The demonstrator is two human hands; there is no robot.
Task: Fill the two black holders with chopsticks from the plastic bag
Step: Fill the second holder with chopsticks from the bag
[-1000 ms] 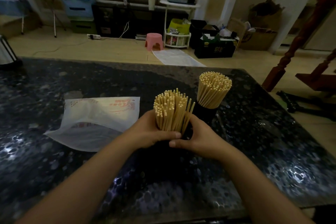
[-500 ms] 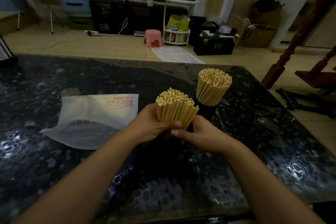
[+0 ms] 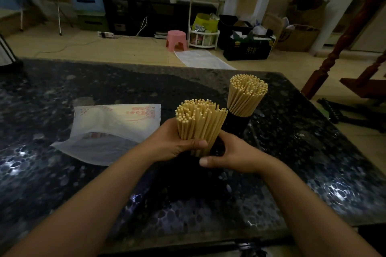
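My left hand (image 3: pixel 175 142) is wrapped around a thick bundle of pale wooden chopsticks (image 3: pixel 199 121), held upright near the middle of the dark speckled table (image 3: pixel 104 183). My right hand (image 3: pixel 231 154) grips the near black holder (image 3: pixel 217 148) at the bundle's lower end; most of that holder is hidden by my fingers and the dark. Just behind, to the right, the far black holder (image 3: pixel 236 124) stands upright, packed with chopsticks (image 3: pixel 246 94) that fan out above its rim. The white plastic bag (image 3: pixel 112 131) lies flat to the left, its mouth open toward me.
The table's far edge (image 3: pixel 188 67) and right edge (image 3: pixel 334 137) drop to a tiled floor. A dark object (image 3: pixel 6 56) stands at the table's far left corner. Beyond are a pink stool (image 3: pixel 176 39), boxes and a wooden stair post (image 3: pixel 338 48).
The bundle's uneven tips have been levelled into one flush top. Both hands with the bundle and the near holder have shifted slightly away from me.
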